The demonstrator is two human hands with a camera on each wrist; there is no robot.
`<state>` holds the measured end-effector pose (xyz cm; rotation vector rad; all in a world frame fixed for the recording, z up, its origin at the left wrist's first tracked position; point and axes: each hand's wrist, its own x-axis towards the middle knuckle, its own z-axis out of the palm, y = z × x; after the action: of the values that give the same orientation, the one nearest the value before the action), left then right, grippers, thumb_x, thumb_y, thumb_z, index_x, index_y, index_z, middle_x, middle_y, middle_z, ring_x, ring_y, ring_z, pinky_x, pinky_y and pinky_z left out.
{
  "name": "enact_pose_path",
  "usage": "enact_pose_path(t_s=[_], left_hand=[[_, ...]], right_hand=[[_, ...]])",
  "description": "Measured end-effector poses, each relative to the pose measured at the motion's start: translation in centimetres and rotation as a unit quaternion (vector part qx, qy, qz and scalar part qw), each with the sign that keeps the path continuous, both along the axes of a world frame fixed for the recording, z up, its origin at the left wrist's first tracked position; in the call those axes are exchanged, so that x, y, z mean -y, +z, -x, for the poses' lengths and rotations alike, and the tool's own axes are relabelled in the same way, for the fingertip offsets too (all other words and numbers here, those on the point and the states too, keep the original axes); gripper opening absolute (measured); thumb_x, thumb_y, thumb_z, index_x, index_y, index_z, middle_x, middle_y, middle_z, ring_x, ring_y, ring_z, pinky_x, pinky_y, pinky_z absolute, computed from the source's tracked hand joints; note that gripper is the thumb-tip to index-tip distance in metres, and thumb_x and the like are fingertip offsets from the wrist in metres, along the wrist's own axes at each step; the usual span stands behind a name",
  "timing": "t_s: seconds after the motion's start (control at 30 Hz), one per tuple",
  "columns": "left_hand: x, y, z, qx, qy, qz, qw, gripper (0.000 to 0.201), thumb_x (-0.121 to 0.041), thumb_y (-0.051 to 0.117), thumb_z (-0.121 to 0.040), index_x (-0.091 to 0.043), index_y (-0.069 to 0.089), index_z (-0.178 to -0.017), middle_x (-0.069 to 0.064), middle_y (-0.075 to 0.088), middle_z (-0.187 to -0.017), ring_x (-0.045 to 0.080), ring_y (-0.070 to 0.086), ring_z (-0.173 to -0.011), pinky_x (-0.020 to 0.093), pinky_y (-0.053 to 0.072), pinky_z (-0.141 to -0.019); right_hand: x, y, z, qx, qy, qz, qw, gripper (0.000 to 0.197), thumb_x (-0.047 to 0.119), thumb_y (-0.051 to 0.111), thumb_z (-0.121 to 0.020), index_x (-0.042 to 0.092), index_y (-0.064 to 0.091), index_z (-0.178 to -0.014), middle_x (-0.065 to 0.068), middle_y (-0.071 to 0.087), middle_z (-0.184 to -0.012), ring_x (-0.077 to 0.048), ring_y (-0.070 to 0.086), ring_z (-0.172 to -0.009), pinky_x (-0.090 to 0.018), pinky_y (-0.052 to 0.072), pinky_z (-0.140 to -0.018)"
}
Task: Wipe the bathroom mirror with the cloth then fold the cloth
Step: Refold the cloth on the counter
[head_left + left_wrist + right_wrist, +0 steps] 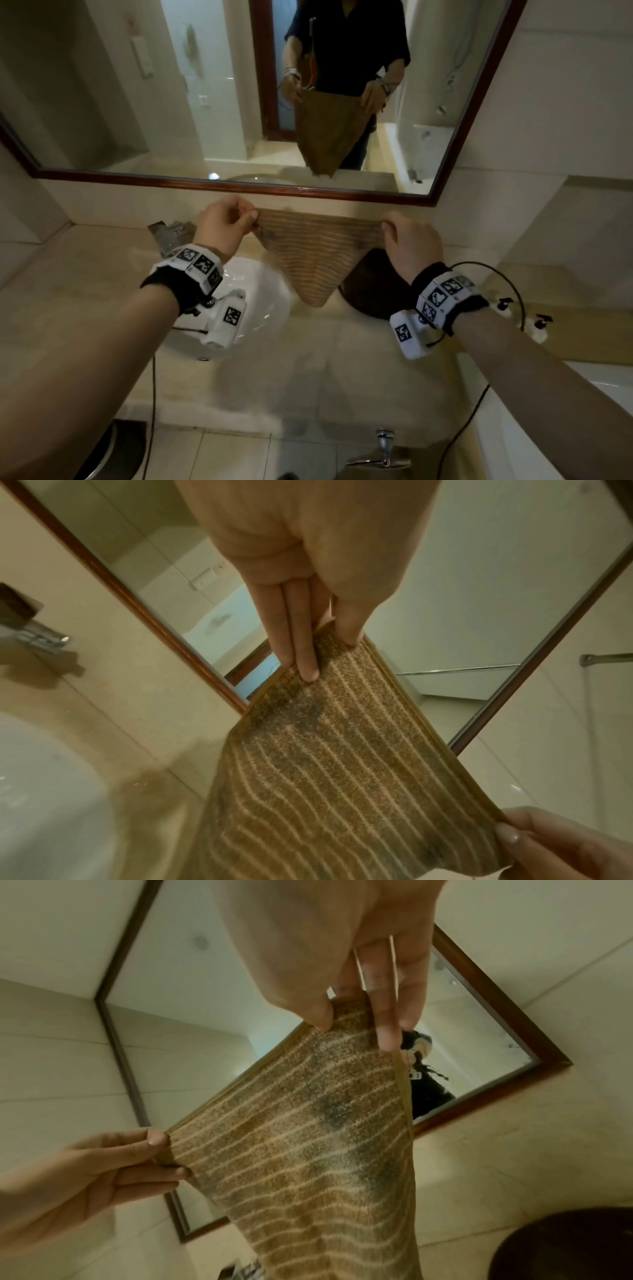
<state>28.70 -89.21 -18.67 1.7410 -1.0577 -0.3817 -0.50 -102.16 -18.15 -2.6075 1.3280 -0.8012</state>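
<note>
A brown ribbed cloth [313, 255] with pale stripes and dark damp patches hangs in the air over the counter, stretched between both hands. My left hand [227, 222] pinches its upper left corner between thumb and fingers [303, 664]. My right hand [409, 238] pinches the upper right corner, thumb on one face and fingers [387, 1034] on the other. The cloth [342, 772] sags to a point below, and its lower part looks doubled. The wood-framed mirror [102, 85] is on the wall just behind and above the cloth [308, 1137], reflecting the person and the cloth.
A white basin [267, 301] sits under my left wrist, with a chrome tap [171, 233] behind it. A dark round object [373, 287] lies on the beige counter [325, 359] beneath my right hand. A bathtub edge [599, 377] runs at right. Cables trail from both wrists.
</note>
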Motion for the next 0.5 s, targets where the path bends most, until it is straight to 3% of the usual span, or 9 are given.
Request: enact_pose_path(t_s=[0.07,0.2,0.33,0.37,0.43,0.5], left_hand=[[-2.3,-1.6,1.4,-0.007,-0.010,-0.017,1.000,0.005,-0.015,0.063,-0.091,-0.015,0.064,-0.086,0.007,0.072,-0.082,0.017,0.070,-0.079,0.035,0.058,-0.080],[-7.7,-7.7,3.3,0.023,-0.047,-0.096,0.994,0.012,-0.017,0.065,-0.090,-0.023,0.063,-0.080,-0.004,0.073,-0.073,0.010,0.070,-0.074,0.034,0.057,-0.078],[-12.9,-14.3,4.9,0.055,-0.086,-0.197,0.975,0.018,-0.017,0.066,-0.089,-0.030,0.061,-0.078,-0.012,0.071,-0.068,-0.003,0.065,-0.068,0.026,0.055,-0.075],[-13.9,-15.7,5.3,0.057,-0.101,-0.221,0.968,0.017,-0.019,0.066,-0.090,-0.031,0.061,-0.079,-0.014,0.071,-0.068,-0.004,0.064,-0.068,0.026,0.054,-0.073],[-15.5,-17.9,5.9,0.059,-0.110,-0.270,0.955,0.014,-0.022,0.064,-0.091,-0.031,0.061,-0.081,-0.013,0.071,-0.070,-0.006,0.063,-0.068,0.014,0.048,-0.064],[-16.2,-19.7,6.1,0.029,-0.111,-0.291,0.950,0.013,-0.020,0.063,-0.092,-0.030,0.060,-0.083,-0.009,0.070,-0.073,-0.003,0.064,-0.071,0.013,0.048,-0.066]], right_hand=[[-1.6,-1.3,1.3,-0.027,0.008,0.009,1.000,0.021,0.026,0.046,-0.099,0.019,0.064,-0.108,-0.004,0.067,-0.084,-0.024,0.062,-0.074,-0.027,0.042,-0.060],[-5.8,-7.0,4.1,-0.050,0.038,-0.042,0.997,0.019,0.029,0.046,-0.098,0.021,0.063,-0.103,-0.001,0.066,-0.079,-0.021,0.063,-0.069,-0.035,0.053,-0.058],[-10.8,-14.1,6.4,-0.156,0.021,-0.157,0.975,0.024,0.033,0.039,-0.101,0.020,0.060,-0.102,-0.004,0.065,-0.083,-0.024,0.061,-0.074,-0.032,0.041,-0.059],[-12.0,-15.8,6.9,-0.187,0.015,-0.186,0.964,0.026,0.034,0.038,-0.102,0.020,0.059,-0.103,-0.004,0.066,-0.085,-0.025,0.062,-0.076,-0.031,0.038,-0.060],[-14.0,-18.3,7.6,-0.207,0.020,-0.240,0.948,0.027,0.036,0.035,-0.102,0.022,0.058,-0.106,-0.002,0.064,-0.084,-0.023,0.061,-0.077,-0.031,0.038,-0.062],[-15.4,-20.1,7.8,-0.207,0.013,-0.298,0.932,0.027,0.036,0.034,-0.102,0.022,0.057,-0.104,0.002,0.059,-0.083,-0.019,0.057,-0.075,-0.030,0.040,-0.064]])
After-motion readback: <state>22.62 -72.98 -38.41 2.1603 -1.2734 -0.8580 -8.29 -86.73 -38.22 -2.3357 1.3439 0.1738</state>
